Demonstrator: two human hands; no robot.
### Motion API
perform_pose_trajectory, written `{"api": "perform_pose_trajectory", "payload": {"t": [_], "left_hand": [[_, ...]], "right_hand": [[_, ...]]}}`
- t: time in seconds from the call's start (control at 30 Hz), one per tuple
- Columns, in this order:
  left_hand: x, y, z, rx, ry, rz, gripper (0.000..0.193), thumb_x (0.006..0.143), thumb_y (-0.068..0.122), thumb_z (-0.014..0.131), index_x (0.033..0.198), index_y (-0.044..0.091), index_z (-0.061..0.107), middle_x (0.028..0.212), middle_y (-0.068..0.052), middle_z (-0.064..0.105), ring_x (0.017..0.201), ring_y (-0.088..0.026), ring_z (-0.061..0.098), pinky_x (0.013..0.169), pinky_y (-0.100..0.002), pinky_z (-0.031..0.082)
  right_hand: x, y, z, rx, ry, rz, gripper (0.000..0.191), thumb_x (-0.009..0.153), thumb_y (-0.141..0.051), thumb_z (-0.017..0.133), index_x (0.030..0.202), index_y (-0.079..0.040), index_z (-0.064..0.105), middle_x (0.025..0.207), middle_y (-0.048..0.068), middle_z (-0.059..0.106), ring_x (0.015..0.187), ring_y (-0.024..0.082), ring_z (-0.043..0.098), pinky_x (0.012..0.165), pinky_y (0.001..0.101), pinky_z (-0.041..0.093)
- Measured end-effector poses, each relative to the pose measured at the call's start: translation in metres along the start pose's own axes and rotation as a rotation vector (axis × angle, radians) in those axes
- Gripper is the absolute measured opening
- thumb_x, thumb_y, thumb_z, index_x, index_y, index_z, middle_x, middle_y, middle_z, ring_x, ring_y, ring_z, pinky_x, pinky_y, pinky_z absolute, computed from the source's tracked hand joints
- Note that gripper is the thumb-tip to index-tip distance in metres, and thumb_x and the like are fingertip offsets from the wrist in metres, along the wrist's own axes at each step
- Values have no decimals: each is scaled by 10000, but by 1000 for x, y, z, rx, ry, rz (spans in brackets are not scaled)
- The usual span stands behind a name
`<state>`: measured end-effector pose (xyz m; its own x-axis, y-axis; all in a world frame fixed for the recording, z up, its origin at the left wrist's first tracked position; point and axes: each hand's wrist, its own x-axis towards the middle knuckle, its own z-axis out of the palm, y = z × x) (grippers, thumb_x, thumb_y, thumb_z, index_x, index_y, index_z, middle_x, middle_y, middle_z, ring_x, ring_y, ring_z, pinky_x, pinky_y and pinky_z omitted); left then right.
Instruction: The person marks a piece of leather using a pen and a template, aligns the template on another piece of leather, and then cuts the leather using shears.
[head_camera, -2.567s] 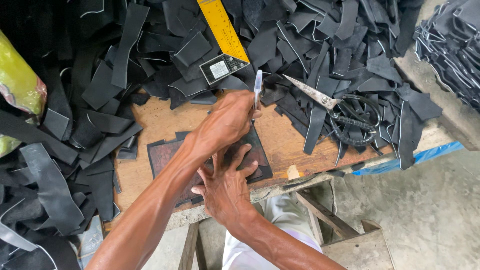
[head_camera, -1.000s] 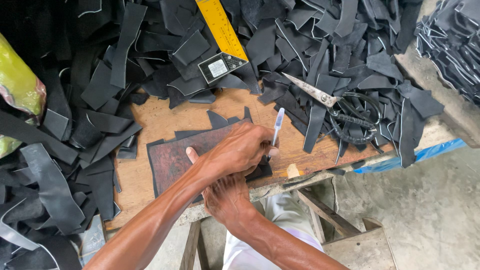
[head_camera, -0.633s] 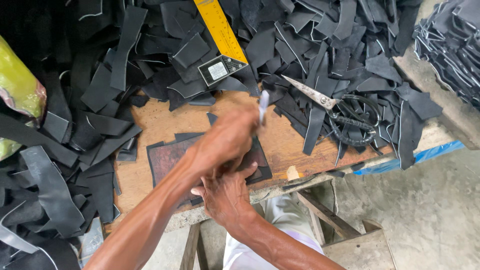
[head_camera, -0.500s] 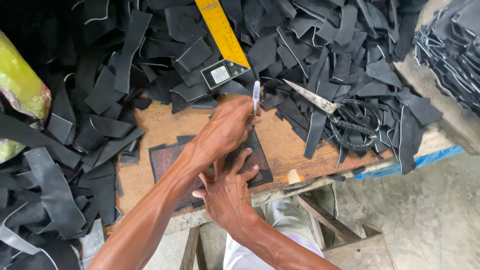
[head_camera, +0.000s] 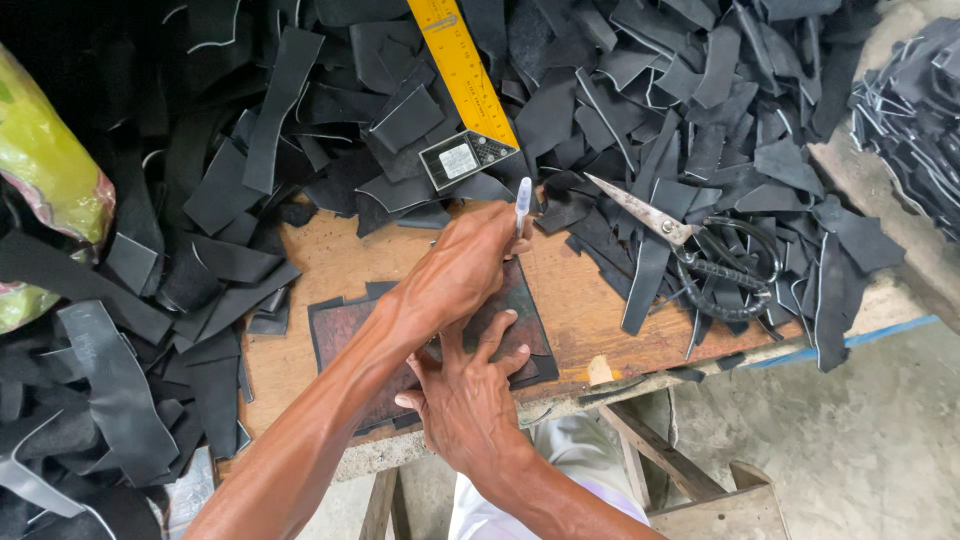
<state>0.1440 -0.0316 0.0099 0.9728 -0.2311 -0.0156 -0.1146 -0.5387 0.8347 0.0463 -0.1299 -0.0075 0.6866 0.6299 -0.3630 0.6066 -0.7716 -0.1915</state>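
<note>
- Fingers of the left hand (head_camera: 455, 275) pinch a white pen (head_camera: 522, 200), tip at the far edge of the dark leather piece (head_camera: 335, 335).
- Right hand (head_camera: 470, 400), fingers spread, presses the piece flat on the wooden board (head_camera: 590, 310).
- Marking seems underway; no finished line is visible.
- Scissors (head_camera: 700, 255) lie untouched nearby.

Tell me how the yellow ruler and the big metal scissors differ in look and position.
The long yellow ruler is flat, straight and bright, and runs up out of the picture at the top; the big metal scissors are dull grey with dark looped handles and lie whole in view, blades shut, at the right. Both rest slantwise on the black leather scraps.
</note>
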Motion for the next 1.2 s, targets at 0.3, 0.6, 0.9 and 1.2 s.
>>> {"api": "perform_pose_trajectory", "payload": {"t": [0.3,0.6,0.9,1.2], "left_hand": [[6,-24,-12,114,115,368,216,748,-28,631,957,19,664,880,-169,674,881,-400,643,752,-461,510],[-7,-28,-3,-38,100,47,172,870,-19,656,1038,17,655,954,-202,673,904,-410,667,745,-461,518],[-9,-23,-5,24,168,92,146,883,33,676,1029,48,670,930,-175,667,883,-399,668,721,-465,506],[-10,-26,-2,39,167,90,103,902,26,661,1001,44,637,903,-148,664,834,-381,645,691,-464,494]], "right_hand": [[3,7,-3,-18,157,-58,709,881,-492,634,1523,-224,497,1441,394,303,1207,760,335,705,792,509],[3,25,-8,280,265,-131,544,825,-456,729,1185,-49,727,1291,200,496,1118,441,408,815,606,344],[10,33,4,252,413,-217,582,792,-481,747,1218,-86,715,1288,201,477,1122,498,407,1041,784,167],[9,35,9,291,395,-213,568,813,-469,737,1243,-100,704,1337,203,455,1195,519,386,1060,802,131]]}}
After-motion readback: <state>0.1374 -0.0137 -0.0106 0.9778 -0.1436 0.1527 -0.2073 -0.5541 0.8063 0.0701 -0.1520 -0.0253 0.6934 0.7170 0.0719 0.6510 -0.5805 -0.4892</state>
